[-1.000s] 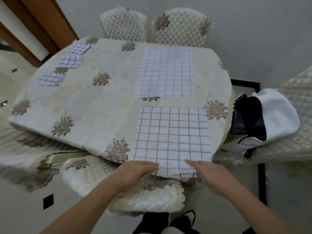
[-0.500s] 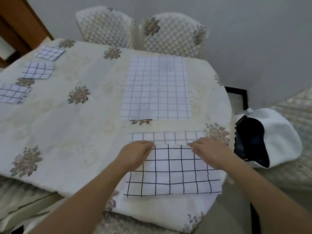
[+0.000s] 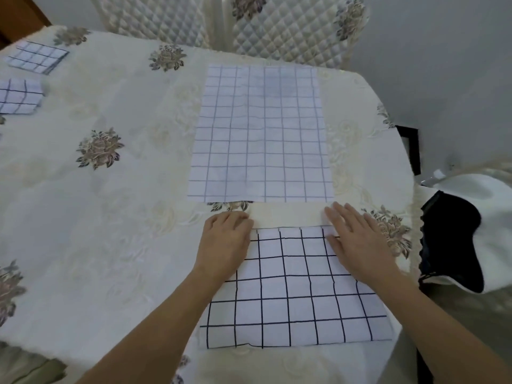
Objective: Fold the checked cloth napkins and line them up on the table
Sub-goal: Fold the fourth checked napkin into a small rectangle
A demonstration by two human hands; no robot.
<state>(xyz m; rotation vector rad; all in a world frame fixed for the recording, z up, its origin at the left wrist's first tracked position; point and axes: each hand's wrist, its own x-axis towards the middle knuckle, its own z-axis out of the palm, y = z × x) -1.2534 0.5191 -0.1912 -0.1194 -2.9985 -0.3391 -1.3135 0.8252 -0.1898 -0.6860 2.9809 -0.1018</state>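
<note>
napkin [image 3: 293, 295] now doubled, left hand [image 3: 225, 243] and right hand [image 3: 358, 245] at far edge

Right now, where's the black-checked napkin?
Head view, lower centre-right: black-checked white cloth napkin under left hand and right hand, nearer than the unfolded blue-checked napkin.

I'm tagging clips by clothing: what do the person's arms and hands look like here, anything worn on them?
The left forearm and right forearm are bare, with no sleeve in view. The left hand and right hand wear no gloves, and no ring, watch or bracelet shows on either.
</note>
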